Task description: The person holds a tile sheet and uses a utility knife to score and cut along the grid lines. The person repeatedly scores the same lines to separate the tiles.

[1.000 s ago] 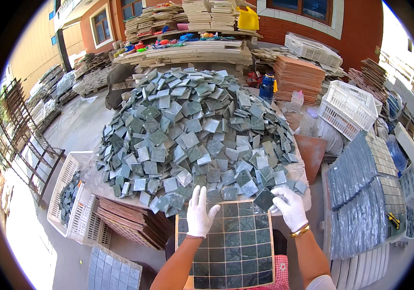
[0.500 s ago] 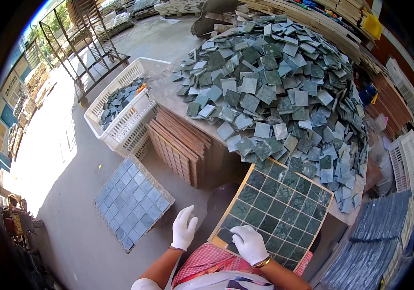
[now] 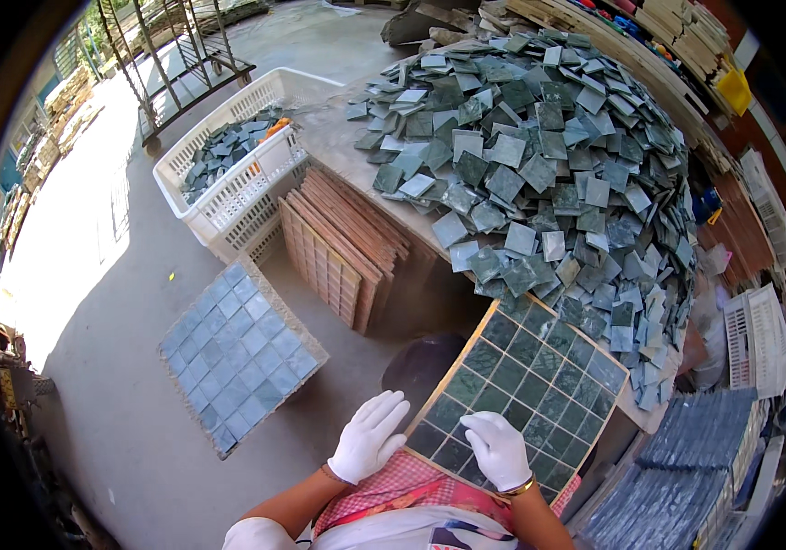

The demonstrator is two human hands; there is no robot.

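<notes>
A wooden-edged board [image 3: 477, 332] holding dark green square tiles in a grid lies tilted across my lap. Over its near left part is my right hand [image 3: 499, 451], in a white glove, with the fingers curled down at the tiles; anything within the fingers is hidden. My left hand [image 3: 367, 438], also gloved, is just off the board's left corner, its fingers stretched out and nothing in it. A large heap of loose green-grey square tiles [image 3: 539, 174] covers the table beyond the board and meets its far edge.
On the floor at left rests a panel of blue-grey tiles [image 3: 241, 344]. Behind it stand brown grid boards [image 3: 319, 252] and a white plastic crate [image 3: 241, 197] with tile pieces. A metal rack [image 3: 173, 82] is farther back. Dark stacked sheets [image 3: 677, 467] and a white basket [image 3: 759, 339] are at right.
My left hand has moved closer to the board, its fingers now stretched toward it. My right hand has shifted slightly right over the tiles. The whole view has turned a little.
</notes>
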